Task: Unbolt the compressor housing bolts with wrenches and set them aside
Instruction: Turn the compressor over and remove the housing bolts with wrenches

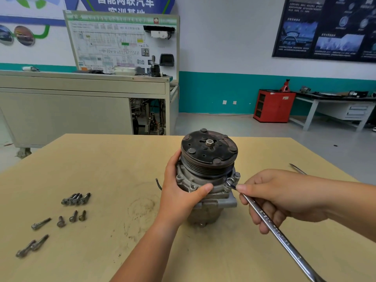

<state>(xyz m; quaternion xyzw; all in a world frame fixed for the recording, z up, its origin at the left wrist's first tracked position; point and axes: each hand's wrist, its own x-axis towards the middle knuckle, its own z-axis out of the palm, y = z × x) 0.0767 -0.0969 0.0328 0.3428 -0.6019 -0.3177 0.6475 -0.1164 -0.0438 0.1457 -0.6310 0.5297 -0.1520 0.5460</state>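
Wrench: a long chrome steel wrench (274,226) runs from the lower right up to the compressor flange. Its lower end is cut off by the frame edge. Its ring end lies at the flange, but I cannot tell whether it sits over a bolt head.
Right hand (270,198): its grip is closed round the wrench shaft, with the fingers curled under and the thumb tip pressing near the ring end.
Left hand (183,192): its grip wraps the housing's left side with the thumb lying across the front flange. The fingers are hidden behind the body.
Loose bolts (76,199): grey steel bolts lie in small clusters on the tabletop, well left of the compressor. Some touch each other.
Compressor (205,180): a grey cast-metal compressor stands upright at mid-tabletop, its dark grooved pulley on top. Its lower front is partly hidden by the left wrist.
Housing bolt (237,176): a hex-headed bolt stands in the flange just beyond the ring end.
Tabletop (101,169): tan board, scuffed.
Thin metal tool (297,168): it lies at the right edge, partly hidden by the right forearm.
Red metal cabinet (273,105): it stands far off against the wall. Its open shelves are too dark to make out.
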